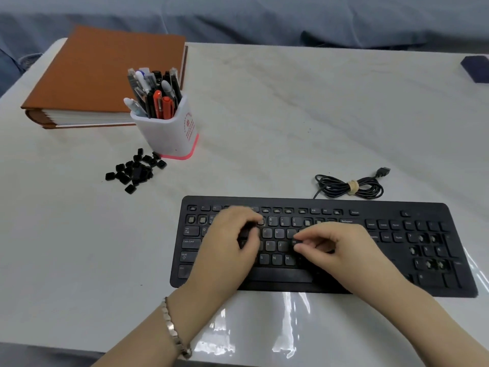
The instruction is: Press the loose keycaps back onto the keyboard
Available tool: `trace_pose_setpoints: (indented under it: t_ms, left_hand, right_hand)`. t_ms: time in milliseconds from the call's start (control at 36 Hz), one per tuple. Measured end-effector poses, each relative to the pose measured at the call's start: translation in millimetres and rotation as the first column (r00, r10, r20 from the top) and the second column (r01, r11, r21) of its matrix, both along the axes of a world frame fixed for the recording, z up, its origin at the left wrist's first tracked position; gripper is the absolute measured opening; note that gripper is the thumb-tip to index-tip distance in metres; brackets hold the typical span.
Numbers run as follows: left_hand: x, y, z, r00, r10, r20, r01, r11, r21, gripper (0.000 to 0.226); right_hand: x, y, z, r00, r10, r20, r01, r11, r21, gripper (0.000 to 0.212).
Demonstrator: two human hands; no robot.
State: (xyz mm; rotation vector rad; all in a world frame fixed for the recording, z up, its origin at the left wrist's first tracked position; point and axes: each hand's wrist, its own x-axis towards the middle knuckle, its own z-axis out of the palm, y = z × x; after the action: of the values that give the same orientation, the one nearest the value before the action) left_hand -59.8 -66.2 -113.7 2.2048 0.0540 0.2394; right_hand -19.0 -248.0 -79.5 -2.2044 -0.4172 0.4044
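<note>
A white table point(291, 115) carries a brown binder point(100, 72) far left, a pen cup point(169, 133), loose keycaps point(135, 170) beside it, a coiled cable point(349, 186), and a keyboard point(383, 207) near right.

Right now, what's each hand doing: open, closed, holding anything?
Left hand: fingers curled over the keyboard; whether it holds anything cannot be told.
Right hand: pinches a keycap.

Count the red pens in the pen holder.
2. One red pen stands at the front of the white pen holder; the second red pen is just right of it. Others may be hidden.
</note>
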Motion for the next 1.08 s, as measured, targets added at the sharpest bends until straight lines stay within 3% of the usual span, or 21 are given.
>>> trace_pose_setpoints:
  t_ms: [83, 194, 278, 611, 1083]
  left_hand:
    - [11.3, 5.5, -8.5, 0.999, 0.053, -0.003, -0.052, 0.990, 0.128, 0.032]
    - [17.5, 10.5, -16.6, 0.995, 0.049, -0.090, -0.016, 0.939, 0.343, 0.060]
    - [16.2, 13.6, -19.7, 0.991, 0.065, -0.121, -0.008, 0.905, 0.425, 0.067]
    - [14.7, 16.5, -23.4, 0.994, 0.048, -0.099, 0.003, 0.891, 0.455, 0.064]
    - [15.7, 13.0, -23.7, 0.993, 0.081, -0.082, -0.034, 0.888, 0.459, 0.061]
  right_hand:
    - [9.7, -6.2, -2.9, 0.997, -0.065, 0.029, 0.065, 0.998, 0.014, 0.032]
    - [26.7, -1.3, -9.4, 0.982, -0.155, 0.108, 0.151, 0.988, 0.043, 0.017]
    - [37.6, 10.8, -17.5, 0.974, -0.169, 0.151, 0.165, 0.986, 0.034, 0.007]
    - [46.9, 30.3, -30.9, 0.980, -0.042, 0.193, 0.069, 0.988, -0.137, 0.015]
    - [49.1, 15.4, -27.5, 0.972, -0.099, 0.213, 0.128, 0.984, -0.127, 0.012]
